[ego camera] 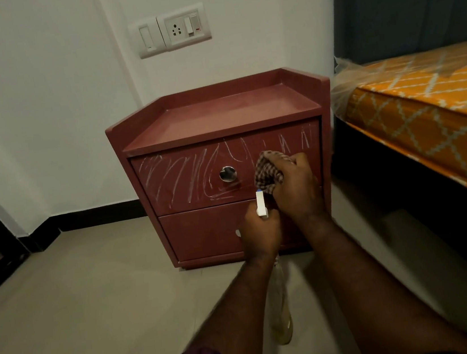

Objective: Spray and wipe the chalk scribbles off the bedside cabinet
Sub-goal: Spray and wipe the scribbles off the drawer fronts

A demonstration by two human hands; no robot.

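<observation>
Both hands are busy at the cabinet (218, 119) front. His right hand (299, 186) clutches a bunched checked cloth (267, 172) against the top drawer (185, 177), just right of the round knob (227, 174). His left hand (262, 232) grips a spray bottle (278, 304), its white nozzle (261, 204) sticking up beside the cloth. Chalk scribbles (173, 178) cover most of that drawer. The cabinet stands on the floor against the wall, beside a bed (425, 110).
</observation>
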